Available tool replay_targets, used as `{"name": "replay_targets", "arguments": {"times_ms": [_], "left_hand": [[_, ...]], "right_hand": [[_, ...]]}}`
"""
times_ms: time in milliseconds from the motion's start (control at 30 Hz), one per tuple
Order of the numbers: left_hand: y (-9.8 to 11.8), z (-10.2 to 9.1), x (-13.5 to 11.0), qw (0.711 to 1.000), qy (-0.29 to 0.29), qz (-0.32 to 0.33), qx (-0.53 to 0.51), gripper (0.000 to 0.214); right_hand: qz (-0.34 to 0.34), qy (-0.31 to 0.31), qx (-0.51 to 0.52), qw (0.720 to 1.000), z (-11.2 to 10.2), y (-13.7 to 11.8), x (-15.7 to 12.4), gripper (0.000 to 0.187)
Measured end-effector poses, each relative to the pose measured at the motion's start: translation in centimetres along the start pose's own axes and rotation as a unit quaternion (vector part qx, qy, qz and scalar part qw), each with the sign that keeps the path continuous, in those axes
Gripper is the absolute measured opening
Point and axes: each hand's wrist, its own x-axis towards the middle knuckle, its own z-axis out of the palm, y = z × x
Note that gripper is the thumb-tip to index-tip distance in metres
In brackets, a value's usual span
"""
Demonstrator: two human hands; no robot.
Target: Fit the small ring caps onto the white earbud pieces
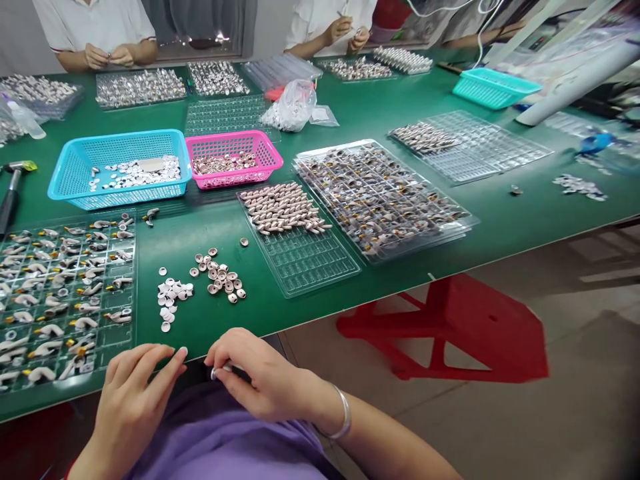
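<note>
My left hand (137, 390) is held over the table's front edge, thumb and index tip close together. Whatever sits between them, if anything, is too small to make out. To its right, my right hand (263, 377) pinches a small whitish piece (215, 373), mostly hidden by the fingers. Just beyond both hands lie a loose pile of white discs (173, 293) and a scatter of beige cup-shaped caps (220, 272). A clear tray (120, 337) at left carries rows of curved beige earbud-like parts with yellow bits.
Behind the piles stand a blue basket (75, 190) with white discs and a pink basket (270, 157) with caps. Trays of parts (380, 200) lie to the right. A hammer (13, 193) is at far left. A red stool (490, 327) stands below. Two co-workers sit opposite.
</note>
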Motion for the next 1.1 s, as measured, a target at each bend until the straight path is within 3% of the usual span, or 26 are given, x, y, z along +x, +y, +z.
{"name": "replay_targets", "arguments": {"times_ms": [100, 167, 300, 400, 633, 800, 967, 1100], "left_hand": [[0.4, 0.2, -0.7, 0.998, 0.043, -0.007, -0.055, 0.035], [1.2, 0.1, -0.6, 0.987, 0.07, -0.068, -0.127, 0.034], [3.3, -0.5, 0.2, 0.907, 0.082, -0.29, -0.294, 0.022], [4.1, -0.8, 0.9, 0.862, 0.049, -0.355, -0.358, 0.021], [4.0, -0.5, 1.0, 0.804, 0.017, -0.41, -0.43, 0.022], [5.1, -0.6, 1.3, 0.75, 0.04, -0.467, -0.467, 0.025], [6.0, -0.8, 1.8, 0.753, 0.068, -0.44, -0.484, 0.018], [5.6, -0.8, 1.8, 0.784, 0.06, -0.388, -0.481, 0.014]], "right_hand": [[0.026, 0.022, 0.034, 0.999, 0.6, -0.2, -0.2, 0.006], [0.033, 0.032, 0.066, 0.997, 1.3, -0.5, -0.3, 0.005], [-0.015, 0.064, 0.109, 0.992, 2.2, -1.5, -0.2, 0.008], [-0.041, 0.078, 0.086, 0.992, 2.2, -2.1, -0.1, 0.012], [-0.035, 0.076, 0.031, 0.996, 1.4, -2.6, -0.1, 0.013], [0.004, 0.129, 0.051, 0.99, 1.5, -2.7, 0.3, 0.006], [0.075, 0.124, 0.039, 0.989, 1.4, -2.6, 1.0, 0.008], [0.101, 0.106, 0.065, 0.987, 1.4, -2.5, 1.3, 0.008]]}}
